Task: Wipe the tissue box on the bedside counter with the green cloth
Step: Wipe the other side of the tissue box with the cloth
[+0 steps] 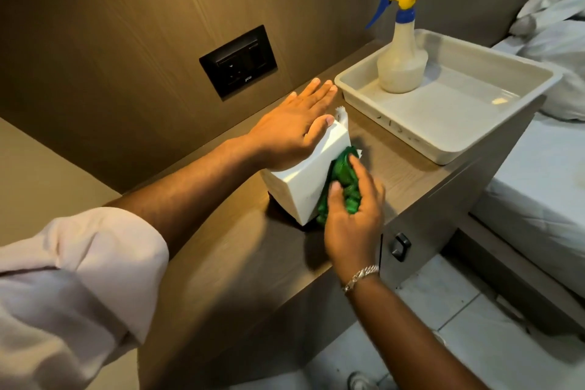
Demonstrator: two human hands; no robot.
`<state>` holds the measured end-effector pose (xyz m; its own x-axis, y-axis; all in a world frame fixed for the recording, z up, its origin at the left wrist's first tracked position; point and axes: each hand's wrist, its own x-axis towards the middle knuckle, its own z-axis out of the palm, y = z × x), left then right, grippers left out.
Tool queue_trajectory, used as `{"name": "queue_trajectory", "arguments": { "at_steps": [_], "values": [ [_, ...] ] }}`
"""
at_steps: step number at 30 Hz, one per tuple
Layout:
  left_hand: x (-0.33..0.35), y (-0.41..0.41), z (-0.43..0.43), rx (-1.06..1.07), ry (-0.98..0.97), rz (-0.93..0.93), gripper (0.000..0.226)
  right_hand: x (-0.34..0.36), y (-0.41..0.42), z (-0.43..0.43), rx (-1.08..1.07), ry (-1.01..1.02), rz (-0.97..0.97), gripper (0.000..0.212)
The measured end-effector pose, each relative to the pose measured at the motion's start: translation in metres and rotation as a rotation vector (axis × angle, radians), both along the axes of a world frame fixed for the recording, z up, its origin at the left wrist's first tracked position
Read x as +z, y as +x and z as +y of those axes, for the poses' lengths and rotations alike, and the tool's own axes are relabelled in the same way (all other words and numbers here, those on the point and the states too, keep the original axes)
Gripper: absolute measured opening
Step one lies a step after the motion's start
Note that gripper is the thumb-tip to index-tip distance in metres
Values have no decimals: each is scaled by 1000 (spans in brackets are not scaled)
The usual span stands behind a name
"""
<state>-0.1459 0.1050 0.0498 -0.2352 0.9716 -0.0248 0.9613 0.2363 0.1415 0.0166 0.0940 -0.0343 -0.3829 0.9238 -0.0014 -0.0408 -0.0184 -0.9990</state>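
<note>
A white tissue box (302, 182) stands tilted on the wooden bedside counter (240, 260), with a bit of tissue showing at its far end. My left hand (292, 127) lies flat on the box's top, fingers straight and pointing toward the wall, thumb on the box edge. My right hand (353, 218) grips a crumpled green cloth (343, 180) and presses it against the box's right side face. The cloth covers most of that side, and the box's far side is hidden.
A white plastic tray (468, 123) sits at the right end of the counter with a spray bottle (401, 51), yellow and blue trigger, standing in it. A black socket plate (239, 62) is on the wall. A bed (538, 174) with white sheets lies to the right. Tiled floor below.
</note>
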Motion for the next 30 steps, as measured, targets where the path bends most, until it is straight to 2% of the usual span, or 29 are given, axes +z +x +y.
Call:
{"name": "queue_trajectory", "arguments": {
  "at_steps": [5, 10, 15, 19, 21, 24, 27, 30],
  "values": [
    [1, 0, 0, 8, 6, -11, 61, 1, 8, -61, 158, 25, 73, 50],
    [7, 6, -5, 30, 26, -9, 62, 3, 30, -67, 466, 107, 89, 54],
    [10, 10, -8, 52, 20, 10, 64, 23, 60, 8, 850, -48, 36, 43],
    [7, 10, -10, 182, 25, 111, 71, 75, 80, 132, 911, -52, 57, 46],
    [4, 18, -12, 331, 67, 136, 78, 104, 79, 196, 902, 68, 12, 46],
    [1, 42, -11, 538, 159, 184, 78, 119, 52, 271, 860, 347, -212, 43],
    [-1, 64, -2, 744, 165, 203, 80, 89, 15, 305, 878, 695, -522, 42],
    [-8, 75, 1, 892, 123, 166, 81, 46, -12, 315, 995, 1035, -768, 44]
  ]
}}
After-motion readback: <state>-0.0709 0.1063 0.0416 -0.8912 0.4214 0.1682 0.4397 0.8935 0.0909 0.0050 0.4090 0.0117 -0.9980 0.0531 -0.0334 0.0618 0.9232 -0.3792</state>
